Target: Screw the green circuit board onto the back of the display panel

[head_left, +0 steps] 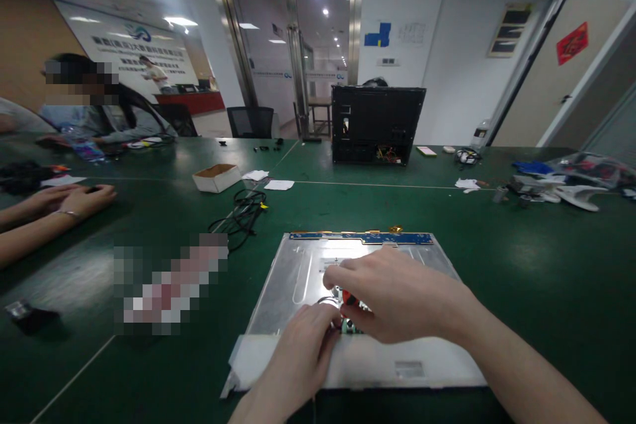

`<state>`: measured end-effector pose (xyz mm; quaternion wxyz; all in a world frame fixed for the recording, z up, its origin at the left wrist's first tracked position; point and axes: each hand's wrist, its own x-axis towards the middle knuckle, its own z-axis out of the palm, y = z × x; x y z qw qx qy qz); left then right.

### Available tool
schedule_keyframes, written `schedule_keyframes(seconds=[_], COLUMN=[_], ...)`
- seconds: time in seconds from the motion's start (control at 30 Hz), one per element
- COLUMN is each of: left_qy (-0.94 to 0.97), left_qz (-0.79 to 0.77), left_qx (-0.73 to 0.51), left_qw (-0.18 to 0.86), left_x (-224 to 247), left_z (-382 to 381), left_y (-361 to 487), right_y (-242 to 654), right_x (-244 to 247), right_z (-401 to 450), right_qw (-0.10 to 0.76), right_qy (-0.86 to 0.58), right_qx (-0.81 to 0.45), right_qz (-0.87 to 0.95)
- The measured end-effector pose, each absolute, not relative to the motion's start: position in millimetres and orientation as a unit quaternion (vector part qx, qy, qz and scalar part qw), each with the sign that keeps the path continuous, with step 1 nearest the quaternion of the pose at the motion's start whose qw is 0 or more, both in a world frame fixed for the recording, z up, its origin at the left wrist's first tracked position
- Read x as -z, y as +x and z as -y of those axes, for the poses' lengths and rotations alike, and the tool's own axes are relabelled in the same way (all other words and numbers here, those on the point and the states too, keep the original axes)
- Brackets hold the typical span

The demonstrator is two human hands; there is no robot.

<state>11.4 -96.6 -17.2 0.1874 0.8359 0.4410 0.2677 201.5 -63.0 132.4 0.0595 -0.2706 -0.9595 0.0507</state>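
A flat silver metal panel (283, 278) lies on the green table, with a blue circuit strip (362, 238) along its far edge and a whitish sheet over its near edge. My right hand (392, 291) is over the panel's middle, its fingers closed round a small red and black tool (349, 298). Just left of it, my left hand (311, 338) rests with its fingertips closed at a small green circuit board (349, 326) and thin wires. What those fingertips hold is hidden.
Black cables (243, 212) and a white open box (217, 178) lie beyond the panel to the left. A black monitor-like casing (378, 122) stands at the back. Another person's hands (82, 202) are at the left. Plastic bags and white parts (546, 189) sit at the right.
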Motion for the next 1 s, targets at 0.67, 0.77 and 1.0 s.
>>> schedule_keyframes(seconds=[0.67, 0.77, 1.0], left_qy=[0.832, 0.832, 0.84], left_qz=[-0.44, -0.448, -0.429], left_qx=[-0.274, -0.26, -0.285], left_qw=[0.199, 0.196, 0.173], left_x=[21.7, 22.5, 20.2], left_z=[95.4, 95.2, 95.7], left_y=[9.9, 10.2, 11.1], right_y=[200.3, 201.3, 200.5], right_x=[-130.5, -130.6, -129.3], right_z=[62.1, 62.7, 61.0], right_qw=[0.061, 0.058, 0.066], right_qy=[-0.278, -0.275, -0.284], right_qx=[-0.042, -0.048, -0.041], right_qz=[0.958, 0.959, 0.956])
